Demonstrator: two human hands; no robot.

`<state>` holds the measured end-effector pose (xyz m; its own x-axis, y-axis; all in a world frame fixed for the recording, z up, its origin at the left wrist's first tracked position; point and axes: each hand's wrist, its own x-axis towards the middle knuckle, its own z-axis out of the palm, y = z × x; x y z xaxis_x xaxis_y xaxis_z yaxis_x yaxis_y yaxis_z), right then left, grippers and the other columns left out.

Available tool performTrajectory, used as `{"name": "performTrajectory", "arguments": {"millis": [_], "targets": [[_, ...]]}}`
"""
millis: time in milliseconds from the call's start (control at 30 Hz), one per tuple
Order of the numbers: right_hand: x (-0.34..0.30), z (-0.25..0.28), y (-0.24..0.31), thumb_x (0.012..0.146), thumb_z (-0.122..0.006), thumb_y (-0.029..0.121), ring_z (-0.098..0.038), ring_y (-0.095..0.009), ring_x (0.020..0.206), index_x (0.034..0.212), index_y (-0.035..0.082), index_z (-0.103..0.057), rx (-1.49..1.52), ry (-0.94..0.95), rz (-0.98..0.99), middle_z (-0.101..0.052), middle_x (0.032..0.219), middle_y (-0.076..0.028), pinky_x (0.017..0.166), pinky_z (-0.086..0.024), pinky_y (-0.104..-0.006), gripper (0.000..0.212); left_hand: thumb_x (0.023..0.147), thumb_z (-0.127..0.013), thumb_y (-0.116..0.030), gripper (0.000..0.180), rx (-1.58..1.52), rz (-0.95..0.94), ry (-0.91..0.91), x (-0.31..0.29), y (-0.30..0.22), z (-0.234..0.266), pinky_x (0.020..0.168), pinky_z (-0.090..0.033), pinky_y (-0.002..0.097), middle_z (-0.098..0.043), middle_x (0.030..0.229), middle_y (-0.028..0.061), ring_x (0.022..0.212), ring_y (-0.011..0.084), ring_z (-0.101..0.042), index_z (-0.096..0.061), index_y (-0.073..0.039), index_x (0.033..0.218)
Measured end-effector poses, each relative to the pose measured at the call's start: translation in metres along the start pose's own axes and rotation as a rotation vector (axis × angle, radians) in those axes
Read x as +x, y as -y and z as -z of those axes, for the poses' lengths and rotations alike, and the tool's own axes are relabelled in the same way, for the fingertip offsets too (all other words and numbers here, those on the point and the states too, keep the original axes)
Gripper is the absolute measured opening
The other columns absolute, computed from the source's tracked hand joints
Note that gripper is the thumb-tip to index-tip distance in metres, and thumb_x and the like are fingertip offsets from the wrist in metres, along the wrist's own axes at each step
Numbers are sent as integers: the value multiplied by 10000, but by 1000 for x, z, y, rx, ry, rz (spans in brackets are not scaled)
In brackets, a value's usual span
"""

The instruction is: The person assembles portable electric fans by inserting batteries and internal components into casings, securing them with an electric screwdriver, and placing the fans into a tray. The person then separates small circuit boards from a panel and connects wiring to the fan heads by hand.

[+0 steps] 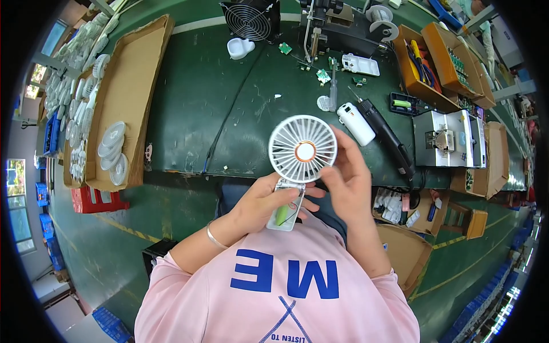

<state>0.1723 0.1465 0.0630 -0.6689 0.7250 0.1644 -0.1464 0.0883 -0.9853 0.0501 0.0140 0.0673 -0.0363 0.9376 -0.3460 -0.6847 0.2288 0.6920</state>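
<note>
A white handheld fan [305,150] is held up over the near edge of the green bench. Its round grille has an orange ring at the centre, and its handle lies uncovered with a green battery cell [282,215] and thin wires showing. My left hand [267,201] is wrapped round the handle below the head. At the right rim of the grille, my right hand [347,180] pinches the edge between thumb and fingers. A white handle cover [355,124] rests on the bench beyond my right hand, beside a black electric screwdriver [386,139].
A cardboard tray [132,74] with several grilles [112,143] stands left. At the back are a black exhaust fan [248,22], a solder spool [381,23] and small green circuit boards [323,76]. A metal fixture [444,140] and orange bins [423,68] stand right.
</note>
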Motion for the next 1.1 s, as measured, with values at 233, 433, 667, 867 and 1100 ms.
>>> {"name": "performTrajectory", "arguments": {"millis": [233,433,667,867,1100], "targets": [[30,48,-26,792,-656,68,-505,-353,1000,1098,9,-596,-1177,-180,175,-549,1105,-158,856,-426,-412,318,891,-501,-264,463,-7,-171,-235,1,-20,-2,712,-566,323,-589,1157,261,878,260,-669,-450,61,1218],[28,40,-26,736,-709,89,-512,-332,980,1107,36,-606,-1175,-194,83,-551,1103,-141,843,-432,-408,388,895,-555,-149,498,-318,-286,-118,13,-15,18,836,-537,335,-475,1328,216,1010,223,-617,-384,24,1329],[13,28,-13,707,-706,18,-569,-291,1012,1097,19,-616,-683,-245,86,-604,1086,-148,902,-437,-369,400,919,-530,-117,298,-244,-419,-253,21,-16,22,961,-461,400,-498,1286,189,1111,258,-556,-474,-15,1193],[0,-26,3,695,-739,12,-604,-301,986,1113,6,-608,-513,-37,270,-600,1093,-168,841,-489,-356,438,1001,-348,-393,466,-33,-626,-327,39,-5,15,1022,-388,411,-492,1281,182,1190,263,-487,-421,-4,1247],[-7,-41,-4,678,-729,-29,-615,-285,946,1107,-8,-613,-552,-37,317,-603,1068,-160,794,-506,-346,445,954,-491,-163,374,4,-615,-351,46,-6,-1,988,-426,384,-509,1228,161,1162,245,-505,-364,0,1266]]}}
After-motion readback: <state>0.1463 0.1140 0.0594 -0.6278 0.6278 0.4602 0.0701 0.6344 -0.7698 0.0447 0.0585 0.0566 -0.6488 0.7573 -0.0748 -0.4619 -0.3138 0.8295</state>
